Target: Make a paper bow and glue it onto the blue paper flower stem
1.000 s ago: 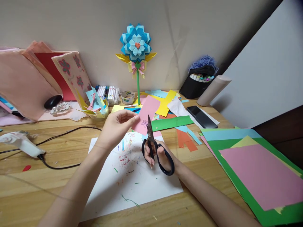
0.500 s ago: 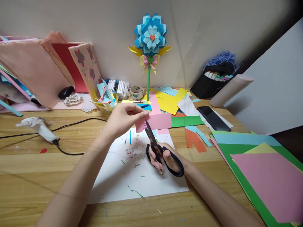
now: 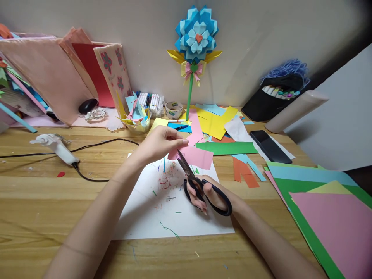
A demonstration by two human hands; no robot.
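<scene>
My left hand (image 3: 164, 141) pinches the upper edge of a pink paper strip (image 3: 199, 157), held above a white sheet (image 3: 145, 221). A small purple drawing shows near the strip's left end, partly covered by the blades. My right hand (image 3: 200, 197) has thumb and fingers through the black handles of the scissors (image 3: 190, 174). The blades point up and left, with their tips at the strip just below my left fingertips; they look nearly closed. Whether paper lies between the blades I cannot tell. Small coloured scraps and marker marks dot the white sheet.
A glue gun (image 3: 56, 149) with its cord lies at left. Behind are a cup of paper scraps (image 3: 135, 124), markers (image 3: 149, 102), tape (image 3: 173, 110) and a blue paper flower (image 3: 197, 37). Green paper (image 3: 229, 148), a phone (image 3: 270, 146) and coloured sheets (image 3: 334, 224) lie at right.
The view has shifted slightly, so most things appear further right. The pink strip now tilts down toward its right end, and the scissor blades still meet its left part.
</scene>
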